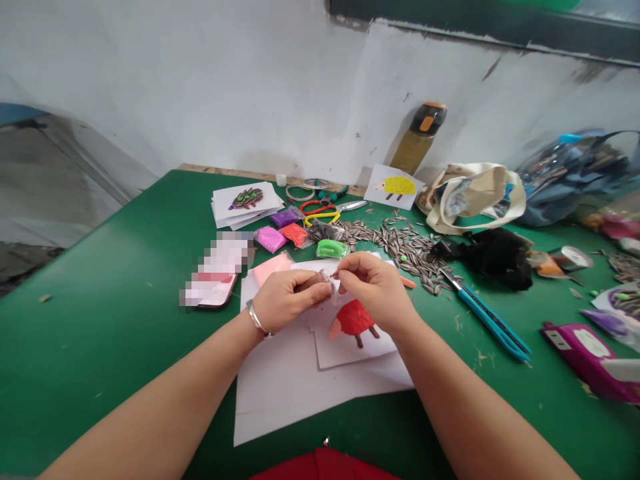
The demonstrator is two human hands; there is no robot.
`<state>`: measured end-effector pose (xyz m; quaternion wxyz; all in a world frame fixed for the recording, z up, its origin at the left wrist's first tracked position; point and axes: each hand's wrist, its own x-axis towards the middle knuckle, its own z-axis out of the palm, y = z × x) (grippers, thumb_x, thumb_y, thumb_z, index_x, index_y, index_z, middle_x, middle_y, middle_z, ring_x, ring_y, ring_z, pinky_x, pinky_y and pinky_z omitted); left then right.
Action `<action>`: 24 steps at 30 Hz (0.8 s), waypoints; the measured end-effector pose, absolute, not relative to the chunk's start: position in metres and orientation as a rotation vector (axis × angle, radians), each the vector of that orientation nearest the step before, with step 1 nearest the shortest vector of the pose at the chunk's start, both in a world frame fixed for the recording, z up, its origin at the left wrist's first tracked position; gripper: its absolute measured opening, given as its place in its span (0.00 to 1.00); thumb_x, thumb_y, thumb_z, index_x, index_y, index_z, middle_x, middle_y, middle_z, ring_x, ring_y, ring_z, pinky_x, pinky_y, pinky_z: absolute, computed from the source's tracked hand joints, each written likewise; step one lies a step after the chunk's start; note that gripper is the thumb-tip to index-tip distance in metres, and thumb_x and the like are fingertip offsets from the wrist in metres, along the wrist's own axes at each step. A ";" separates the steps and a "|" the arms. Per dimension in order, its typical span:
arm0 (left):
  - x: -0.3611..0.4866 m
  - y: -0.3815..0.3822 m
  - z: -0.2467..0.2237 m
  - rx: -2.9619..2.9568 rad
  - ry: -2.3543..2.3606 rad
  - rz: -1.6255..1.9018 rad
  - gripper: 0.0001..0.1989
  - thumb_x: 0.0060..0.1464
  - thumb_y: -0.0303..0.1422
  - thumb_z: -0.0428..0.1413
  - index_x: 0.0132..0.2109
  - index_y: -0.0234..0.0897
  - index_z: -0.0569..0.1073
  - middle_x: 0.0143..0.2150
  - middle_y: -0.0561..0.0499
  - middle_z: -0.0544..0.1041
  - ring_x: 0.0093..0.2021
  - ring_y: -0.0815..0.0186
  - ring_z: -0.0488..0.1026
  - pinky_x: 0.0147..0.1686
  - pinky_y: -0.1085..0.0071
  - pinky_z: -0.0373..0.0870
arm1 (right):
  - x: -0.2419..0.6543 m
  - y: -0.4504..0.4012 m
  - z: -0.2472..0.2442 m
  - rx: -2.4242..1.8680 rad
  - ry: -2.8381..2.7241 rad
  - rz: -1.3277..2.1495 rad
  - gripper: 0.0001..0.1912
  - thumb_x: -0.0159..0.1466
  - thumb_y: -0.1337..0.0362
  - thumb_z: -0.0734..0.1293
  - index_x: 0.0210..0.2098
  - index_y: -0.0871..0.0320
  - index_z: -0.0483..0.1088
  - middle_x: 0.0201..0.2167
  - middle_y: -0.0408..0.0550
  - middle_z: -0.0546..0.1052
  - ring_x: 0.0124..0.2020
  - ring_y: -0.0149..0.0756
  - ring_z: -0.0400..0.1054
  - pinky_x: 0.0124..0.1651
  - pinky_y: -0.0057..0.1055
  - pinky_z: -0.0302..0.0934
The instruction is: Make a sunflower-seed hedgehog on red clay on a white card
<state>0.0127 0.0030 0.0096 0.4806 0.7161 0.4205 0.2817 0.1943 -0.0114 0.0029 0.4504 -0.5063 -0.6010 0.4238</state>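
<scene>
L hand [293, 295]: small clear packet [333, 289] grasped betw. thumb & fingers. R hand [379, 291]: tiny brown bit [337, 274] apparently pinched at packet's edge; contents unclear. Both held above card w/ red hedgehog [355, 318], laid on white paper [280, 403]. Step (judged): extraction of material from packet. Next move: steady L hold, light R pinch needed.

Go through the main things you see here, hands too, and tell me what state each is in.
Small plastic packet, open or sealed unclear
Left hand, pinching that packet
Right hand, pinched shut, hold unclear
Red animal card, lying flat
Blue cutter, lying down, metal tip showing
Bottle, capped
Sunflower seeds, loose, scattered
Green packet, wrapped in clear plastic
Phone, lying flat
</scene>
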 end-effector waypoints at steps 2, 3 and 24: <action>0.013 0.003 0.009 1.741 1.028 0.692 0.16 0.55 0.39 0.54 0.24 0.34 0.70 0.20 0.57 0.66 0.21 0.74 0.60 0.22 0.76 0.57 | 0.194 -0.012 0.002 -1.238 -1.489 1.077 0.03 0.57 0.68 0.63 0.32 0.56 0.69 0.24 0.40 0.71 0.26 0.31 0.68 0.30 0.29 0.61; 0.013 0.003 0.009 1.739 1.027 0.692 0.16 0.55 0.39 0.54 0.24 0.34 0.71 0.20 0.57 0.67 0.21 0.74 0.60 0.22 0.76 0.57 | 0.194 -0.012 0.002 -1.241 -1.494 1.082 0.04 0.57 0.68 0.63 0.32 0.56 0.69 0.25 0.41 0.71 0.26 0.31 0.68 0.30 0.29 0.61; 0.013 0.003 0.010 1.795 1.023 0.703 0.16 0.56 0.37 0.53 0.22 0.34 0.69 0.19 0.58 0.65 0.21 0.74 0.59 0.22 0.77 0.58 | 0.193 -0.015 0.007 -1.367 -1.663 0.907 0.10 0.65 0.61 0.59 0.30 0.56 0.66 0.26 0.39 0.70 0.28 0.29 0.64 0.31 0.26 0.56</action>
